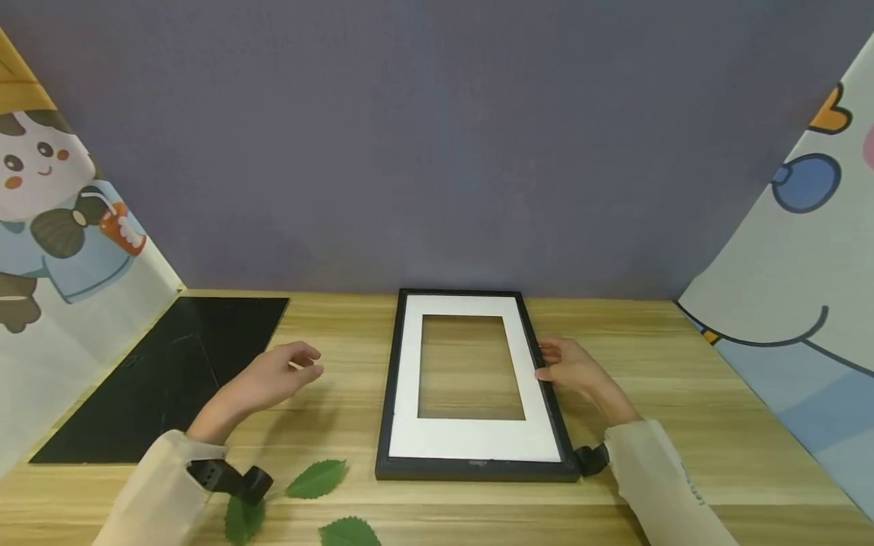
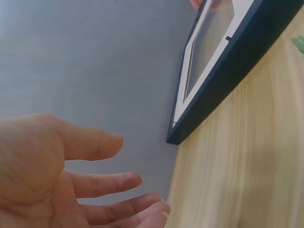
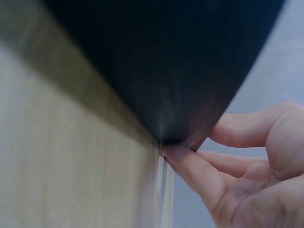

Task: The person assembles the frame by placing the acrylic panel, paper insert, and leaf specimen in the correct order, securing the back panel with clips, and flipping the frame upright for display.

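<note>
A black picture frame (image 1: 478, 470) with a white mat (image 1: 471, 440) lies face up on the wooden table; wood grain shows through the mat's window. On the frame's right side, my right hand (image 1: 573, 371) pinches the edge, thumb on top and fingers against the outer side. The right wrist view shows those fingertips (image 3: 178, 152) under the dark edge. My left hand (image 1: 269, 375) hovers left of the frame, fingers loosely bent and holding nothing. In the left wrist view, the left hand (image 2: 95, 180) is apart from the frame's dark side (image 2: 213, 95).
A black backing board (image 1: 164, 371) lies flat at the table's left. Green leaves (image 1: 317, 479) are at the front edge near the left wrist. A grey panel (image 1: 437, 152) stands behind the table, with cartoon-printed panels (image 1: 61, 205) at both sides.
</note>
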Motion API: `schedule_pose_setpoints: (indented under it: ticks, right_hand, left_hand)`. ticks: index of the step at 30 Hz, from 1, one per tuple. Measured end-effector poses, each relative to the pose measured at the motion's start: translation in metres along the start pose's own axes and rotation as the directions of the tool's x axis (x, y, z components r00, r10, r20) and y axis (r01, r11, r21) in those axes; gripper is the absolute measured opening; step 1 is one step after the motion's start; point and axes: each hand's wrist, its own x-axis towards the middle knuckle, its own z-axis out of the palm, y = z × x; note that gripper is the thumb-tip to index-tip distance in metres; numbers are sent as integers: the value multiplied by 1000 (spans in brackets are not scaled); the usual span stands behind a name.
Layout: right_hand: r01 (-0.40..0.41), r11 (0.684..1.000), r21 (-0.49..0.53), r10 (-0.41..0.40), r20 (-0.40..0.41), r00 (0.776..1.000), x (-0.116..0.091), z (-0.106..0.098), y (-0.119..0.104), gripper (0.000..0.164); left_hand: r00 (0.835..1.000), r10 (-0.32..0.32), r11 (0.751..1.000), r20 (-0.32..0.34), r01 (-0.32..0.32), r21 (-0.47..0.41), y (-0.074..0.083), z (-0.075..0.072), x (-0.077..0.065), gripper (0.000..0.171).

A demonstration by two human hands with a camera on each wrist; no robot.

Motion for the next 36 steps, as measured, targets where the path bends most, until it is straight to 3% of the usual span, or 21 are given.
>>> schedule_pose_setpoints:
  ticks: [7,19,36]
  right_hand:
    - [11,1000,10,-11,-4,1000,-1,-1,-1,67]
    - [0,1000,9,0,2,1000,-1,0,-1,68]
    - [34,999,9,-34,13,999,0,0,1,66]
  left_hand:
    - [1000,6,999,-29,-4,37,-14,-3,-10,40]
    - [998,-66,998,10,66,0,-40,-12,-27,42]
    - [994,-100,995,50,100,-4,-75,-12,-55,38]
